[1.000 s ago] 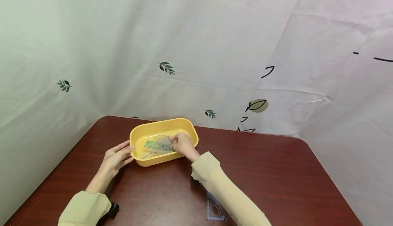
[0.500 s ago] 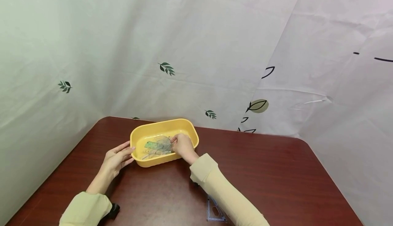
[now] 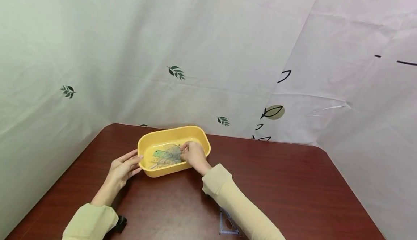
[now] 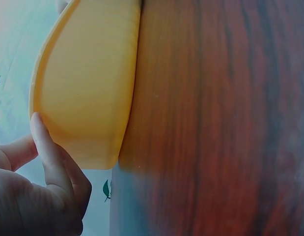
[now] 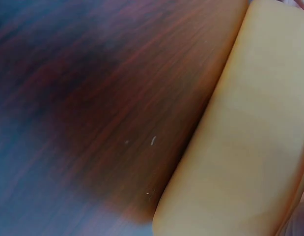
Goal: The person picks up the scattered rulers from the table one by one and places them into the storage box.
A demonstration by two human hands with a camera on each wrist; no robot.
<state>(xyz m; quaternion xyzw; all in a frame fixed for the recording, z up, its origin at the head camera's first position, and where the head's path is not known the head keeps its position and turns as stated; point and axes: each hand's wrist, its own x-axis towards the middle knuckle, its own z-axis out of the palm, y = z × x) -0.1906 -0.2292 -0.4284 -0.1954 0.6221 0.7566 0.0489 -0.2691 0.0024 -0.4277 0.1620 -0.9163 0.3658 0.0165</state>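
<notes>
A yellow plastic basin (image 3: 156,173) stands near the back left of the table. My left hand (image 3: 120,169) holds its left end, with fingertips at the rim; the left wrist view shows a fingertip on the rim of the basin (image 4: 85,88). Reaching over the near right side, my right hand (image 3: 194,155) pinches the edge of a clear, round-edged piece like a protractor (image 3: 174,153) inside. Beside and partly under it lie a green ruler (image 3: 159,153) and other clear pieces. The right wrist view catches mostly the outer wall of the basin (image 5: 235,128), and the right fingertips are hidden there.
On the brown table (image 3: 277,182), a clear set square with blue edges (image 3: 224,229) lies near the front, partly covered by the right sleeve (image 3: 241,202). A white patterned sheet (image 3: 228,51) hangs behind the table and along its sides.
The clear pieces in the basin have shifted slightly under the right hand, and less of the green ruler shows. Left hand and basin stay in place.
</notes>
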